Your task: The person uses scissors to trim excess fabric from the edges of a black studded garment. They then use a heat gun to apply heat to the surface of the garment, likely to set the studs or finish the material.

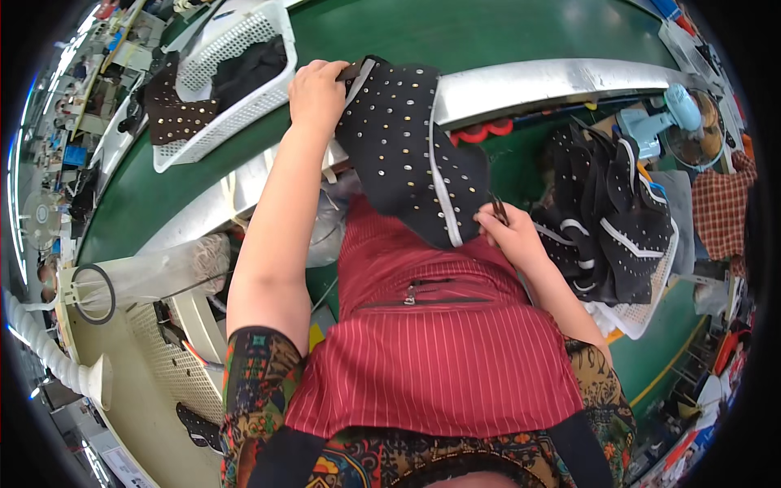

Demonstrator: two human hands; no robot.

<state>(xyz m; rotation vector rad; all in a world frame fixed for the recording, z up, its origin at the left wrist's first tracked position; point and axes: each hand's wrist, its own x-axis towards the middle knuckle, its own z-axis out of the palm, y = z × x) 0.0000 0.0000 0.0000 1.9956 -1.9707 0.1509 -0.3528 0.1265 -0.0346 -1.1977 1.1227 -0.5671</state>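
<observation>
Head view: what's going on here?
A person's left hand holds a black studded fabric piece by its upper left edge. The right hand, at the piece's lower right edge, holds a small dark tool. Dark pieces lie in a white basket at upper left; more studded pieces are heaped at right.

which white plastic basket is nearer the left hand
The upper-left white perforated basket, beside the left hand; the other white plastic basket, heaped with black studded fabric, lies beyond the right hand.
</observation>
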